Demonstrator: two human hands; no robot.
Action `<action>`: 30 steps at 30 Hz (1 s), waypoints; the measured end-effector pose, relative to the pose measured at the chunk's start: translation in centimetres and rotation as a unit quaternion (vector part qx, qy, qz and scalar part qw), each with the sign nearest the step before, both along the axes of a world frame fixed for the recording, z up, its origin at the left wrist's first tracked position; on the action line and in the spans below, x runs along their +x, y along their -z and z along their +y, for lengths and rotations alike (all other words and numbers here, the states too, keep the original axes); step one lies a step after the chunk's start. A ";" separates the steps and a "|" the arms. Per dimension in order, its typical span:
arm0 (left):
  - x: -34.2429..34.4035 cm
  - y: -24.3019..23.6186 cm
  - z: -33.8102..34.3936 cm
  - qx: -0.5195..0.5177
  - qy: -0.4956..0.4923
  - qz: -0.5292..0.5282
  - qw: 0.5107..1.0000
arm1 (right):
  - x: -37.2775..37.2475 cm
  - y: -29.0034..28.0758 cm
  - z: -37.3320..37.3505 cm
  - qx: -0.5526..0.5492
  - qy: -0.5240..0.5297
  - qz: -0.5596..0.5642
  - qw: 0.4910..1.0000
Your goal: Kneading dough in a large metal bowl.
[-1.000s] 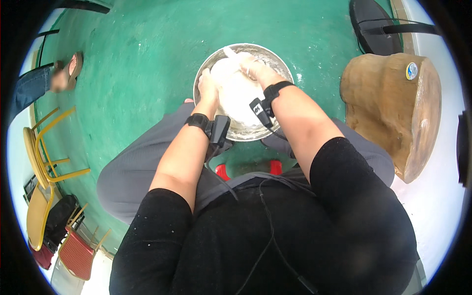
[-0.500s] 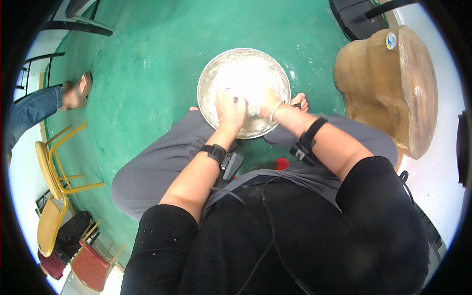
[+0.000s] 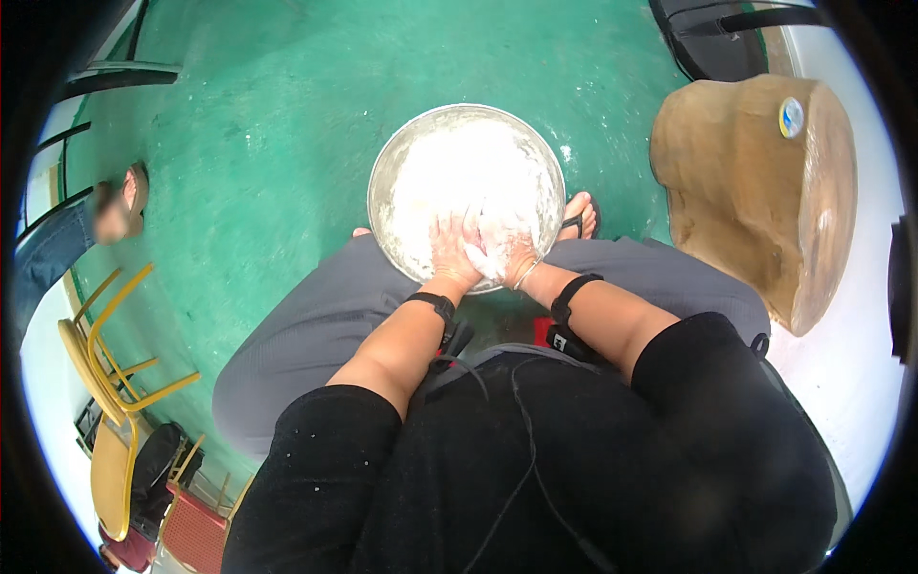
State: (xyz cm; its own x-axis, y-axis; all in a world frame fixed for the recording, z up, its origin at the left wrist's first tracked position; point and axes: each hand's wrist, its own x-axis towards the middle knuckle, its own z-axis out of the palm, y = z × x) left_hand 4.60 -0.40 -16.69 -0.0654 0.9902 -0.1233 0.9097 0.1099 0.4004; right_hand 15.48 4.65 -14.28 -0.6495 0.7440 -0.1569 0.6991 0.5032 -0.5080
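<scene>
A round metal bowl [image 3: 382, 206] sits low between my bent legs, its inner wall streaked with white. Inside it lies a white floury mass [image 3: 469, 167], so bright that its surface detail is lost. My left hand [image 3: 455, 247] rests on the near side of this mass, fingers stretched forward and apart. Close beside it my right hand [image 3: 509, 247], dusted white and with a light bracelet at the wrist, lies with its fingers extended on the same mass. The fingertips of both hands fade into the glare.
Green floor [image 3: 277, 124] surrounds the bowl. On the right stands a brown stump-shaped seat [image 3: 736, 172] with a small round label, and a black case-like object [image 3: 712, 43] beyond it. Yellow-framed chairs [image 3: 115, 421] stand at left, below another person's leg [image 3: 57, 244].
Both hands have drawn back toward the bowl's near rim and lie side by side, where the right hand was deeper in the bowl. The bowl appears slightly lower in view.
</scene>
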 end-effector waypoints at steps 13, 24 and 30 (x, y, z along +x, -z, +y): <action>-5.2 3.7 10.2 0.100 -0.007 0.013 0.995 | -5.0 1.3 10.7 0.011 0.010 -0.008 1.000; -8.3 -3.0 10.7 -0.048 -0.052 -0.148 0.986 | -5.7 -7.5 9.6 -0.355 0.089 0.081 0.927; -5.1 0.2 2.1 0.229 0.074 0.079 0.967 | -2.1 -9.2 1.3 -0.114 0.019 0.064 0.991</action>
State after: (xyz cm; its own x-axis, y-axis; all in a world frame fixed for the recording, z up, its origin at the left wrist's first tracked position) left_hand -0.50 1.69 -16.93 0.0992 0.9384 0.3310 0.9559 -0.1823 0.2304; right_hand 13.42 5.94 -5.10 -0.6476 0.7223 -0.2429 0.6380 0.3396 -0.6911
